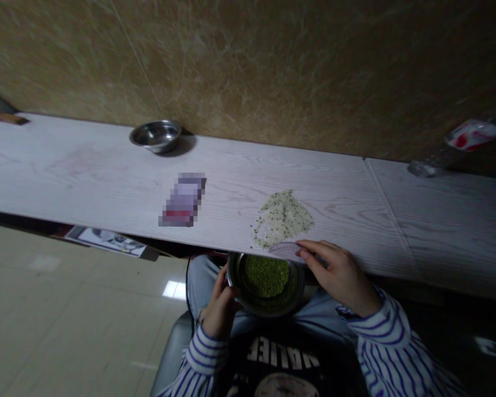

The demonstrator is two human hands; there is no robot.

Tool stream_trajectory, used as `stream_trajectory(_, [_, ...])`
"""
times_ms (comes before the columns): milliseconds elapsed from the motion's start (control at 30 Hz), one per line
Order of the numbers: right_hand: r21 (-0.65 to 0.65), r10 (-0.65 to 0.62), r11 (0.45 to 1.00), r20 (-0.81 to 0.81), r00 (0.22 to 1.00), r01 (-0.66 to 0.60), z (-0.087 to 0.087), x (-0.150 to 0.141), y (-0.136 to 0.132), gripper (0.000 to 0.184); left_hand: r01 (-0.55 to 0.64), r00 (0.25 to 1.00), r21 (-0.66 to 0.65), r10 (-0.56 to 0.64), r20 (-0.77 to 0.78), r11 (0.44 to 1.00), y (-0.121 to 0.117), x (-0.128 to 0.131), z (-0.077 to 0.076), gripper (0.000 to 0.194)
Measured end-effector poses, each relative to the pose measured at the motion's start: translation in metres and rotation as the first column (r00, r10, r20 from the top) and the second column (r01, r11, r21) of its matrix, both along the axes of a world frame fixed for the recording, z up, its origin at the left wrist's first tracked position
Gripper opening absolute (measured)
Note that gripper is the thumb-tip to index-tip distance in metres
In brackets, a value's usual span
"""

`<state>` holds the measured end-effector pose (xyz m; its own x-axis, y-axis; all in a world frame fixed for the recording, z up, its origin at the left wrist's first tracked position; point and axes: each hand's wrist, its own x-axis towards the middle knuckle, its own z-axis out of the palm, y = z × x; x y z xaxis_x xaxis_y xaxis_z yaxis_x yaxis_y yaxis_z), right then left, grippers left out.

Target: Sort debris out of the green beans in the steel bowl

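My left hand (pixel 220 303) grips the left rim of a metal bowl (pixel 296 295) held at my lap under the counter's front edge. Green beans (pixel 267 274), like mung beans, lie inside it. Between the thumb and fingers of my right hand (pixel 339 270) is a thin, see-through plastic piece with a curved edge (pixel 284 250). It is at the counter's front edge, beside a loose pile of white grains mixed with green beans (pixel 283 218). Whether that plastic piece is a lid or a scraper I cannot tell.
A second metal bowl (pixel 156 137) stands by the wall at the back left. A blurred-out, phone-like rectangle (pixel 184 199) lies left of the pile. A clear bottle with a red and white label (pixel 454 146) lies or leans at the right. Below the counter, a drawer (pixel 107 241) shows.
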<state>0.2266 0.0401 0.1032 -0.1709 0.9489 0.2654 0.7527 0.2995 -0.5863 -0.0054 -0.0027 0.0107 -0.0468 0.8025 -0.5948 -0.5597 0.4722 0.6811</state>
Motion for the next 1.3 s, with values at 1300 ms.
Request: stream_trajectory(1300, [-0.031,-0.053,0.998,-0.036,0.998,0.052,0.0,-0.008,0.016,0.028,-0.018,1.0,0.029,0.018,0.018,0.999,0.0,-0.004,-0.004,0.072])
